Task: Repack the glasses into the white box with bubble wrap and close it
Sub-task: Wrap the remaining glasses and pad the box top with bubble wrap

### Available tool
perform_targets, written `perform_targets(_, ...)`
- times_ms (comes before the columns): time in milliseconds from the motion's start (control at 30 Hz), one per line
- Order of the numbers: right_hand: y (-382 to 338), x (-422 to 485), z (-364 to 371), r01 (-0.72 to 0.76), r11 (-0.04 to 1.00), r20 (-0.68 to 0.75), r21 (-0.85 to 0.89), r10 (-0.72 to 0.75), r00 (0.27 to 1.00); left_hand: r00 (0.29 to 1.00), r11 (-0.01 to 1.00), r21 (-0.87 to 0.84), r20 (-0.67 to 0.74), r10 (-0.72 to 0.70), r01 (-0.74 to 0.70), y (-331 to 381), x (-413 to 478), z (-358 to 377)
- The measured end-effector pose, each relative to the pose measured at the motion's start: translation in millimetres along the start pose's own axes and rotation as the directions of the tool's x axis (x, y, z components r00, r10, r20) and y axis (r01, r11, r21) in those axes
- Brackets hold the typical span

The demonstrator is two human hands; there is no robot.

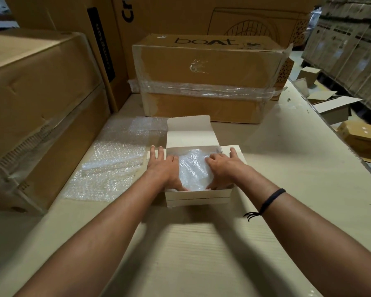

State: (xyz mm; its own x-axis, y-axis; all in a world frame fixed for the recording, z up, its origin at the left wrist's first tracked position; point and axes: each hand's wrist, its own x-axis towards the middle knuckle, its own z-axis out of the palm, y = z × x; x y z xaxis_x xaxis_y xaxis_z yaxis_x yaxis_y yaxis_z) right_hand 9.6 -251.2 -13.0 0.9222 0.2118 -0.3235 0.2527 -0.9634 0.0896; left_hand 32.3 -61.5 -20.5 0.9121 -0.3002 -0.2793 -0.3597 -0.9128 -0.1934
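One white box (198,198) stands open on the pale surface (291,168), about midway between its left and right edges and just in front of a taped brown carton printed "boAt" (204,82). Its one lid flap (189,131) stands up at the far side, and two side flaps (225,149) are spread outward. Inside lies one bubble-wrapped bundle (193,170). The wrap is too cloudy to show the glasses or how many there are. Two hands are in the box. The left hand (165,168) holds the bundle's left side, with its inner fingers bent down against the wrap, its thumb along the near wall and two outer fingers straight over the left flap. The right hand (222,167) holds the right side in the same way, with its knuckles bent onto the wrap, its thumb low at the near wall and one finger stretched over the right flap. One black thread band (271,200) circles the right wrist. Loose bubble wrap (114,161) lies flat on the surface to the left of the box. Its layers overlap, so I cannot tell the number of sheets. Two large cartons (41,99) are stacked along the left edge, partly cut off by the frame. Beyond the right edge several small cartons (360,136) lie scattered, blurred and partly out of view.
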Motion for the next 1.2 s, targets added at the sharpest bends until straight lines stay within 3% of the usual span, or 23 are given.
perform_targets(100,6,1,-11,0.015,0.999,0.058,0.041,-0.017,0.998,0.997,0.994,-0.095,0.042,0.062,-0.057,-10,-3,-8)
perform_targets(200,15,-1,-25,0.069,0.981,-0.04,0.179,-0.063,0.997,0.995,0.971,-0.226,0.026,0.091,-0.083,-26,-6,-20)
perform_targets(300,6,5,-29,0.168,0.972,-0.073,0.162,-0.158,0.985,0.993,0.984,-0.162,0.07,0.09,-0.078,-33,-6,-26)
perform_targets(433,-9,23,-15,0.118,0.982,0.055,0.145,-0.127,0.99,0.995,0.997,-0.002,0.056,0.077,-0.077,-20,-6,-18)
perform_targets(633,-9,26,-12,0.13,0.977,0.058,0.17,-0.142,0.988,0.999,0.998,0.038,0.027,0.038,-0.039,-9,3,-7)
perform_targets(867,2,4,1,0.317,0.931,-0.216,0.18,-0.277,0.936,0.999,0.999,-0.015,0.011,0.043,-0.043,-14,2,-1)
perform_targets(1100,-1,4,9,0.299,0.954,-0.089,0.032,-0.295,0.951,0.999,0.999,0.019,0.037,0.026,-0.026,-10,1,-6)
perform_targets(1200,2,3,2,0.296,0.945,-0.062,0.137,-0.29,0.955,0.998,0.999,0.001,0.046,0.045,-0.045,-12,-1,-9)
